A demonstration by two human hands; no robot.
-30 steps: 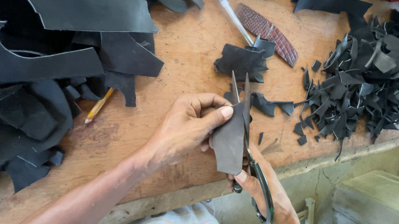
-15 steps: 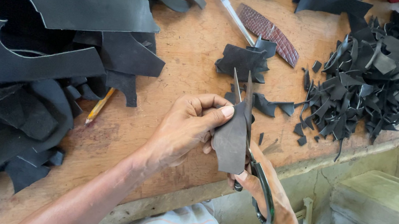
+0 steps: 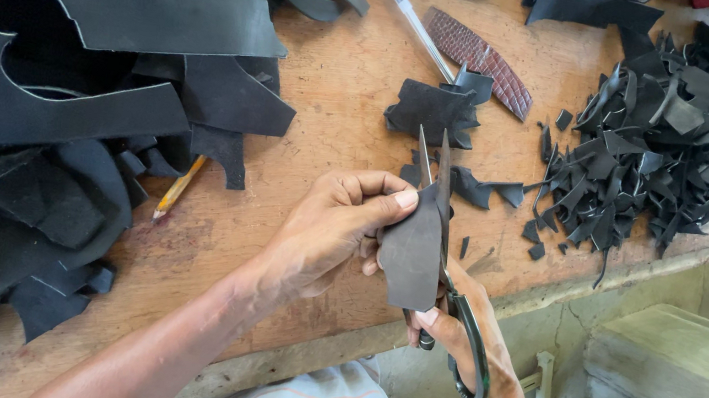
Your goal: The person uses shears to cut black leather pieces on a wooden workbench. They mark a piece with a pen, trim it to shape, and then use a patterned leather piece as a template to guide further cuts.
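Observation:
My left hand point(image 3: 334, 227) pinches a small dark leather piece point(image 3: 410, 255) by its upper edge, above the front edge of the wooden bench point(image 3: 342, 86). My right hand point(image 3: 474, 336) grips black-handled scissors point(image 3: 446, 240); its fingers are through the handle loops. The blades stand slightly apart, pointing away from me, with the right edge of the leather piece between them. The leather hides part of my right hand's fingers.
Large black leather offcuts point(image 3: 64, 94) cover the bench's left side. A heap of small black scraps point(image 3: 668, 141) lies at the right. Also on the bench: a pencil point(image 3: 179, 187), a white pen point(image 3: 416, 23), a brown textured strip point(image 3: 480, 60), a cut black piece point(image 3: 432, 108).
Almost nothing differs: both hands keep their hold, and the scissors and leather piece have shifted only slightly.

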